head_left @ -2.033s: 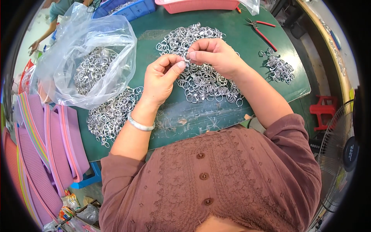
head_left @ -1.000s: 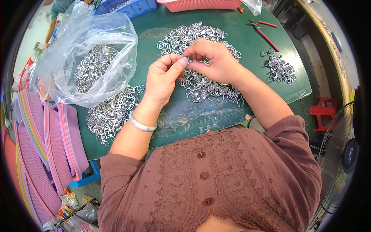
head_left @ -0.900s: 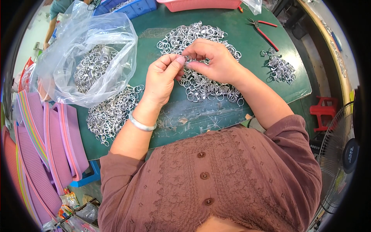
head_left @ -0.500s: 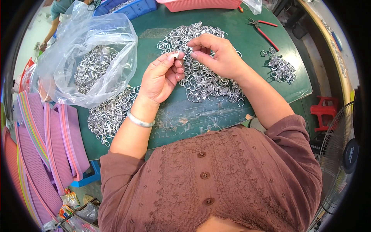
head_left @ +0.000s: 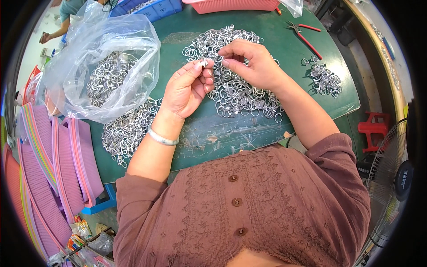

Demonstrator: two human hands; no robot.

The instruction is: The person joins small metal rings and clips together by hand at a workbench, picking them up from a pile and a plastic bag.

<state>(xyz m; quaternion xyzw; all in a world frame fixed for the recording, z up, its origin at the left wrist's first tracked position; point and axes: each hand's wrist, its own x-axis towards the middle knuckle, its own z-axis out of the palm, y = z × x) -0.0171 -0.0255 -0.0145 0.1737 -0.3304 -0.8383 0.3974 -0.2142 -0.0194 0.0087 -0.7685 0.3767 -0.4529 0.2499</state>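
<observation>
Beside piled rings (head_left: 327,81), red-handled pliers (head_left: 308,43)

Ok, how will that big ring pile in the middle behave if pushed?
The ring pile will probably spread rather than move as one; its rings look loose. They seem thin, so likely light, and may skid across the flat green tabletop. Overlapping ones might drag neighbours along.

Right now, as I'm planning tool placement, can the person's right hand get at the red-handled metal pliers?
Likely yes: nothing tall appears to stand between the bare right hand and the red-handled metal pliers on the green tabletop, though the arm may need to stretch.
</observation>
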